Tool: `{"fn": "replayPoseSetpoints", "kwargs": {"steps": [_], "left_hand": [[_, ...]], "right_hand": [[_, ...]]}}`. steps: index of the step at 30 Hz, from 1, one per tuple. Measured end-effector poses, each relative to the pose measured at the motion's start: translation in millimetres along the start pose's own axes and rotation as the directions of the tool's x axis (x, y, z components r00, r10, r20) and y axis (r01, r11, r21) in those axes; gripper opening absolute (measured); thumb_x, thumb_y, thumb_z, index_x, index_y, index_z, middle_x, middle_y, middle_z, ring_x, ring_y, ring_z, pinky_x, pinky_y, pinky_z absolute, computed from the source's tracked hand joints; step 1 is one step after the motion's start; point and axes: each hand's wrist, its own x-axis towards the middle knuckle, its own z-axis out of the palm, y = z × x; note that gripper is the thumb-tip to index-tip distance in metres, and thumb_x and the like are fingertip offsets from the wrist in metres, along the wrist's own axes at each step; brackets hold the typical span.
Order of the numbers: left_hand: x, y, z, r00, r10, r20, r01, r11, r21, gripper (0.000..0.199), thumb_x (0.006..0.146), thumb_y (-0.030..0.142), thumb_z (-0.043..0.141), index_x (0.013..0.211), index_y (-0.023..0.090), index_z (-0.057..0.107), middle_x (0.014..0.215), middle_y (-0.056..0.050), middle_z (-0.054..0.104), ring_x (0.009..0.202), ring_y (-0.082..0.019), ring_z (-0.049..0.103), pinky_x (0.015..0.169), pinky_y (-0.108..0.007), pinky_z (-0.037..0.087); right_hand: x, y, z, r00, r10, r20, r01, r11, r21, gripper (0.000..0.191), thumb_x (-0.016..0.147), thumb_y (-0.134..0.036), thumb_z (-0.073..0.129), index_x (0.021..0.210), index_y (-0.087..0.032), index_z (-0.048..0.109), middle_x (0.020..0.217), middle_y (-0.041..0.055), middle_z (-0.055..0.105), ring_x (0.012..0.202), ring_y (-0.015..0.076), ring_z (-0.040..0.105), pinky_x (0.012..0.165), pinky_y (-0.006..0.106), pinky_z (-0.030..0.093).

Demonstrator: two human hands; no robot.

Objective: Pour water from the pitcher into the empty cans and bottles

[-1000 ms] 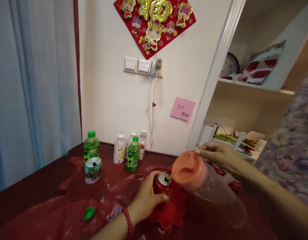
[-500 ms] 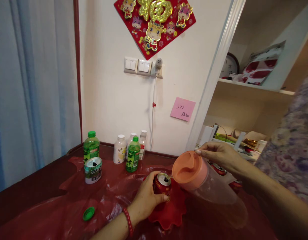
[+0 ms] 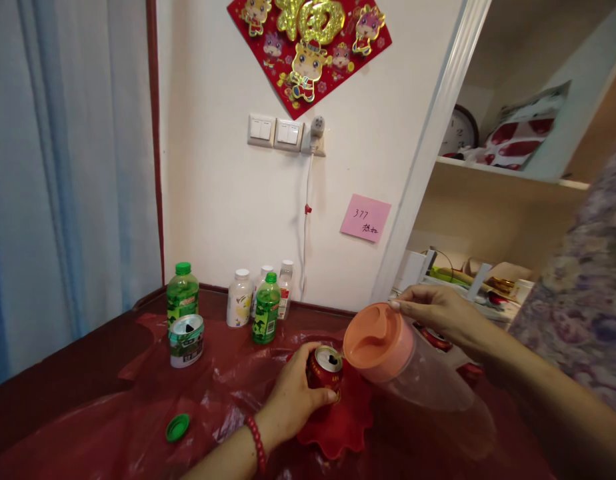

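Note:
My left hand (image 3: 297,387), with a red bead bracelet at the wrist, is wrapped round a red drink can (image 3: 327,375). The can stands upright with its tab hole open, over a red wavy-edged mat or dish (image 3: 338,433). In my right hand (image 3: 433,310) is a clear plastic pitcher (image 3: 433,383) with an orange lid (image 3: 375,340). The pitcher lies tilted far over to the left, its lid edge at the can's top. Whether liquid runs between them is too small to tell. The pitcher's handle is mostly hidden behind my fingers.
Green bottles (image 3: 266,313) and white-capped bottles (image 3: 239,300) stand along the back. At the left, a teal-and-white can (image 3: 187,343) stands before another green bottle (image 3: 183,287). A green cap (image 3: 177,428) lies in front. Another red can (image 3: 435,337) is partly hidden behind the pitcher.
The pitcher's lid end has shifted very slightly left and down with my right hand. The can and my left hand stay in place.

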Motion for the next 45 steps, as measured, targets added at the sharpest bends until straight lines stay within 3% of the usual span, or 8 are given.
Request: {"fn": "replayPoseSetpoints", "kwargs": {"steps": [7,15,34,42,45], "left_hand": [[0,-1,0.0,1.0,0.0,-0.005,0.0,1.0,0.008,0.068,0.057,0.003,0.073,0.119,0.023,0.056,0.123,-0.006,0.067,0.116,-0.028,0.059,0.103,-0.038,0.041],[-1,4,0.0,1.0,-0.013,-0.02,0.014,0.999,0.051,0.068,0.056,0.002,0.072,0.118,0.023,0.057,0.122,-0.006,0.067,0.115,-0.028,0.059,0.102,-0.038,0.042],[0,-2,0.4,1.0,-0.018,-0.019,0.018,0.999,0.034,0.069,0.056,0.002,0.074,0.119,0.023,0.056,0.122,-0.006,0.067,0.114,-0.027,0.059,0.101,-0.037,0.042],[0,-2,-0.2,1.0,-0.011,-0.021,0.012,0.999,0.032,0.068,0.057,0.003,0.074,0.12,0.023,0.056,0.122,-0.006,0.067,0.114,-0.028,0.059,0.101,-0.038,0.042],[-1,1,-0.1,1.0,-0.007,-0.017,0.008,1.0,0.016,0.068,0.056,0.004,0.073,0.119,0.023,0.056,0.121,-0.006,0.067,0.114,-0.028,0.059,0.101,-0.038,0.042]], "right_hand": [[3,7,1,1.0,0.005,0.01,-0.006,1.0,0.004,0.044,0.07,-0.061,0.071,0.075,-0.018,0.066,0.042,-0.0074,0.042,0.035,0.0076,0.034,0.036,0.021,0.02],[4,5,2,1.0,-0.008,0.013,0.008,1.0,0.012,0.042,0.066,-0.06,0.076,0.068,-0.018,0.066,0.047,-0.0032,0.051,0.039,0.009,0.038,0.038,0.023,0.027],[1,2,8,0.999,0.047,0.026,-0.047,0.999,0.021,0.043,0.065,-0.062,0.071,0.068,-0.02,0.062,0.036,-0.0086,0.039,0.033,0.0072,0.029,0.035,0.021,0.02],[0,10,11,0.999,0.039,-0.016,-0.037,0.997,0.073,0.039,0.065,-0.057,0.075,0.07,-0.02,0.066,0.045,-0.0049,0.05,0.037,0.0091,0.039,0.038,0.022,0.027],[-3,16,11,0.998,0.056,-0.041,-0.048,0.984,0.17,0.038,0.066,-0.055,0.078,0.069,-0.019,0.066,0.044,-0.0055,0.05,0.035,0.0092,0.039,0.036,0.022,0.027]]}}
